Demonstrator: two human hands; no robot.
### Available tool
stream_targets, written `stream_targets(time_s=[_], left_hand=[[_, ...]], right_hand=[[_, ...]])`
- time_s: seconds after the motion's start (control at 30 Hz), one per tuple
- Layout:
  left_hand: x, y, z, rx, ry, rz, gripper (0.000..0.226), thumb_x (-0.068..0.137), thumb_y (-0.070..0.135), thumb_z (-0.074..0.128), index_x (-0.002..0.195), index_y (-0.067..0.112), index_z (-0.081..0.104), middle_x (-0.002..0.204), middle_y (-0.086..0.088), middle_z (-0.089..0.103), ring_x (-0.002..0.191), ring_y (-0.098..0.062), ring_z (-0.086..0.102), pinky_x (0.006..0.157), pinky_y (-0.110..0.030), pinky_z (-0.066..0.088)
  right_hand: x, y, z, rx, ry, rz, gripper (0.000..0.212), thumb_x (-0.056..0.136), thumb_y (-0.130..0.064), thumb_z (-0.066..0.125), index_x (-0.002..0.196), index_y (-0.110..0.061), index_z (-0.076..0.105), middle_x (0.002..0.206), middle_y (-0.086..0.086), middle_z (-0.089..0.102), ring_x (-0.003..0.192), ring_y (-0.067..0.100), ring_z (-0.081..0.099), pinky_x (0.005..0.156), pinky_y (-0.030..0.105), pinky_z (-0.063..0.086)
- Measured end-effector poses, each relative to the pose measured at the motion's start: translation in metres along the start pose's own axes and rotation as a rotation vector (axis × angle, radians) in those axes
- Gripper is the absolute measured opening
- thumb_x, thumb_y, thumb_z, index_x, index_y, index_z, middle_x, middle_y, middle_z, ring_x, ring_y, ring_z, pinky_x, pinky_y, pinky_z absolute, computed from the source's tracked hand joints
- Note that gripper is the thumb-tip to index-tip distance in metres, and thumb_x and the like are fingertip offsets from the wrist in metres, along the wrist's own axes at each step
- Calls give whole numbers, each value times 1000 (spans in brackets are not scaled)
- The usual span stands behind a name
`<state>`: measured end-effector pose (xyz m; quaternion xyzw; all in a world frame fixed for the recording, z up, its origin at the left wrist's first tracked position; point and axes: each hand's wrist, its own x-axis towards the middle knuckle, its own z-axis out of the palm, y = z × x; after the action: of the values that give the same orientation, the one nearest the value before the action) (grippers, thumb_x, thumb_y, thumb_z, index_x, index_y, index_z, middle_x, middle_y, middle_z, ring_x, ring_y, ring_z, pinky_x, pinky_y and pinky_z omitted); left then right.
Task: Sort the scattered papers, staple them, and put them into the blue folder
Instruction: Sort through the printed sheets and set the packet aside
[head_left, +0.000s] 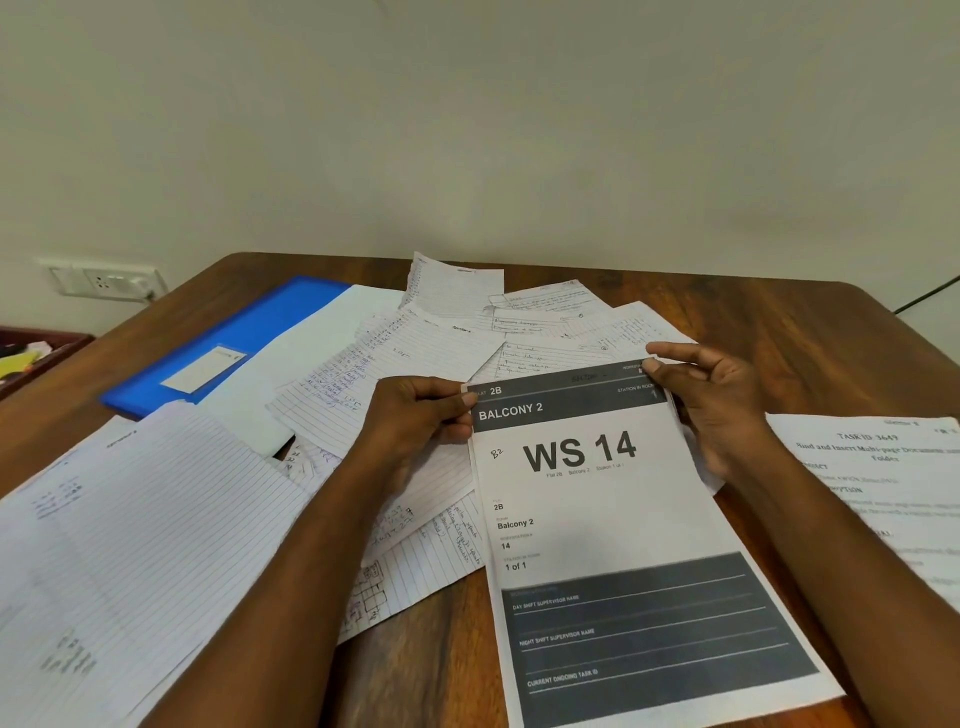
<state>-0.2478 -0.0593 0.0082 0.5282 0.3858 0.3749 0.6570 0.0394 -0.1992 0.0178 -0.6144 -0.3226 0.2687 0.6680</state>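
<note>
A printed sheet headed "BALCONY 2" and "WS 14" lies in front of the person on the wooden counter, its upper corners held between the two hands. The left hand pinches the sheet's upper left corner, thumb on top and fingers curled beneath the edge; the right hand pinches the upper right corner with thumb and forefinger, the other fingers loosely spread behind the paper. Both forearms reach in from the near edge, one on each side of the sheet. Under and beyond the hands lie the scattered papers, lined pages with handwriting, overlapping one another across the middle of the counter, some reaching under the printed sheet's left edge. A large lined page covers the near left part of the counter, just beside the left forearm. The blue folder lies to the far left, well apart from both hands, closed, with a white label on its cover and a plain white sheet overlapping its right side. To the right of the right forearm lies a typed page with a heading that begins "TASK ID". On the wall at far left is a white socket plate.
</note>
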Motion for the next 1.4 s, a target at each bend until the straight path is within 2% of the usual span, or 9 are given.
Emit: stream_targets(time_s=[0.1,0.3,0.47,0.63,0.83,0.93,1.1,1.23,1.4], left_hand=[[1,0,1,1,2,-3,11,86,-4,79,96,-8,77,74,-20,72,59,-22,68,60,-28,62],[0,-3,3,45,-9,-5,15,83,0,84,92,-9,76,71,-17,70,54,-19,64,57,-25,60],[2,-4,3,39,4,-2,8,86,-1,81,90,-6,76,68,-15,69,54,-19,62,57,-24,60],[1,-4,3,46,-1,5,4,87,-2,80,88,-5,77,68,-15,69,54,-19,62,57,-23,60],[1,-4,3,71,11,9,6,88,-2,78,83,1,77,67,-13,69,54,-18,61,57,-24,59],[1,-4,2,92,13,18,6,90,-2,77,84,1,78,66,-12,68,54,-17,60,58,-25,57],[0,-6,5,157,39,48,5,95,-3,72,97,-7,75,68,-16,67,56,-19,58,56,-26,55],[0,-6,6,269,53,62,6,99,6,71,99,0,74,69,-17,72,60,-24,63,58,-32,53],[0,-7,8,293,60,71,7,98,9,74,96,3,71,68,-15,73,57,-19,66,52,-27,53]], right_hand=[[1,-1,-1,88,33,46,32,80,-20,85,110,-12,77,114,5,79,102,31,77,93,55,60],[2,2,4,108,41,63,34,76,-19,89,107,-10,79,112,9,79,100,34,77,92,59,59],[-1,1,3,3,40,9,35,78,-15,87,112,-12,77,104,4,81,95,24,78,89,52,62],[-1,2,-1,-6,35,6,31,76,-13,88,105,-10,78,107,2,80,97,23,78,87,53,63],[-1,2,0,-38,43,-44,24,79,-12,87,101,-8,78,105,1,80,97,22,78,87,48,64],[0,3,0,-38,46,-53,24,78,-13,88,100,-7,78,104,3,80,96,24,78,88,49,63],[-1,4,1,-41,50,-83,26,77,-12,88,101,-7,78,105,6,80,97,27,78,89,52,63],[0,6,1,-62,54,-83,24,78,-14,88,100,-11,78,107,4,80,98,26,78,88,52,63],[1,6,1,-61,76,-95,20,77,-13,88,91,-11,74,102,5,80,94,24,78,83,44,65]])
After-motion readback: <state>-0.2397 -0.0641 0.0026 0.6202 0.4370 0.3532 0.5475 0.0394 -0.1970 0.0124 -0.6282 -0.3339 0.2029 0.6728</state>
